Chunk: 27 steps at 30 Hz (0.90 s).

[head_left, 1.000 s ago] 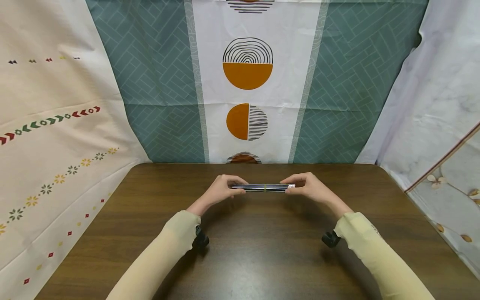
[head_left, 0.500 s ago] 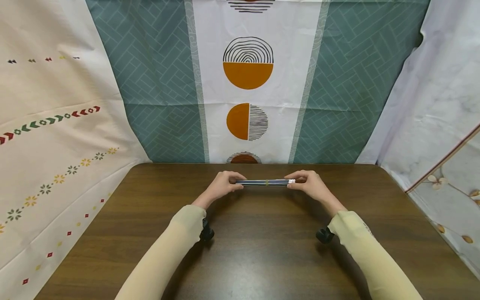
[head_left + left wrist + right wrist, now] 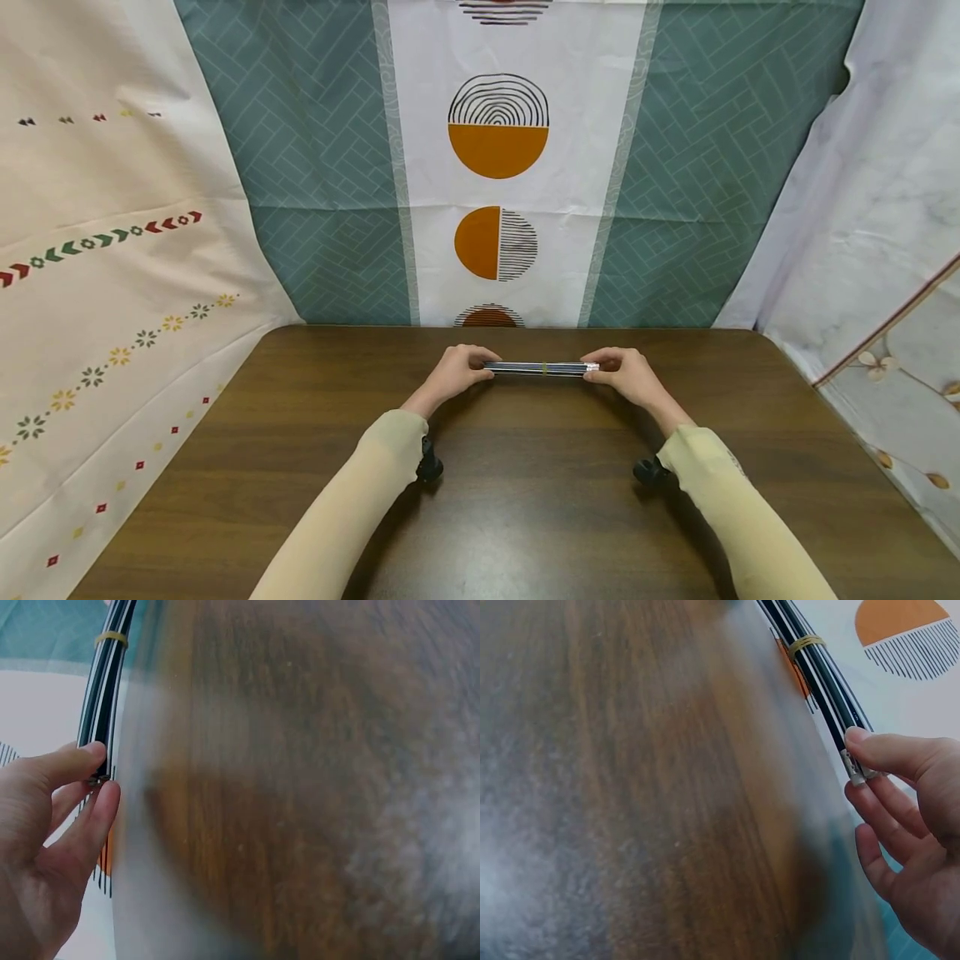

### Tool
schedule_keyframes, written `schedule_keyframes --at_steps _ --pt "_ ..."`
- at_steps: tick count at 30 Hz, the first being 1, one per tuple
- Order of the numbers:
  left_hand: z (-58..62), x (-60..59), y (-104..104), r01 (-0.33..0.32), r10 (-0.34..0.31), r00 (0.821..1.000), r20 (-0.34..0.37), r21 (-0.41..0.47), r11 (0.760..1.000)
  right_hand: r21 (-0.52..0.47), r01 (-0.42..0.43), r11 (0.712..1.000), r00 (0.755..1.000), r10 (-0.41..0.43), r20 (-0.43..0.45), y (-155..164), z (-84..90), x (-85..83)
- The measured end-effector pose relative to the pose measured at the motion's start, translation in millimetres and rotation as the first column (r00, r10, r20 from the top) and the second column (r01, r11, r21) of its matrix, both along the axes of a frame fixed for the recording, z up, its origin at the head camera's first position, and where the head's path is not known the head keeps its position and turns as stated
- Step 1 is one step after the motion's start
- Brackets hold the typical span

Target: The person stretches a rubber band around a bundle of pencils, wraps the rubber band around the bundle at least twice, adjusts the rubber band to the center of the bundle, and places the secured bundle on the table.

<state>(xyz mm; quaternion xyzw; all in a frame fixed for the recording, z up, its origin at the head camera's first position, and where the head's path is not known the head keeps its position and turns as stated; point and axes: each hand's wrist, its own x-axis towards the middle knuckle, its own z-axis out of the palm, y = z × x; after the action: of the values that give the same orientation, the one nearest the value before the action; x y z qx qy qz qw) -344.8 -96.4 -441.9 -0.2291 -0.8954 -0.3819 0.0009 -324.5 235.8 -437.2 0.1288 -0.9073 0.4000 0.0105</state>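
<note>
A bundle of dark pencils with light stripes (image 3: 525, 368) lies crosswise between my two hands over the far part of the table. A yellowish rubber band (image 3: 805, 643) wraps its middle. My left hand (image 3: 456, 372) pinches the left end, its thumb on the near side; in the left wrist view dark pencil ends show between thumb and fingers. My right hand (image 3: 628, 375) pinches the other end, where silvery ferrules and white erasers (image 3: 853, 769) show beside the fingertips. Its other fingers are bent loosely below.
The dark brown wooden table (image 3: 525, 483) reaches back to a green and white patterned cloth (image 3: 322, 250). A cream cloth (image 3: 112, 333) borders the left side, a whitish one (image 3: 885, 275) the right. Black wrist cameras (image 3: 429, 463) hang under both sleeves.
Both hands have carried the pencil bundle slightly to the right. It first moved away from me, then came back a little. Each hand keeps its pinch on its end.
</note>
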Motion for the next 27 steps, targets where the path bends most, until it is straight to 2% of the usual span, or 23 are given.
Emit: schedule_keyframes --at_steps 14,27 --pt "-5.1 3.5 4 0.000 -0.001 1.000 -0.027 -0.043 0.999 0.031 0.018 0.999 1.000 -0.018 0.016 1 -6.8 2.2" --pt "-9.7 2.8 2 0.008 -0.009 1.000 -0.014 -0.021 1.000 0.031 0.013 0.999 0.999 -0.014 0.036 0 -11.1 2.9"
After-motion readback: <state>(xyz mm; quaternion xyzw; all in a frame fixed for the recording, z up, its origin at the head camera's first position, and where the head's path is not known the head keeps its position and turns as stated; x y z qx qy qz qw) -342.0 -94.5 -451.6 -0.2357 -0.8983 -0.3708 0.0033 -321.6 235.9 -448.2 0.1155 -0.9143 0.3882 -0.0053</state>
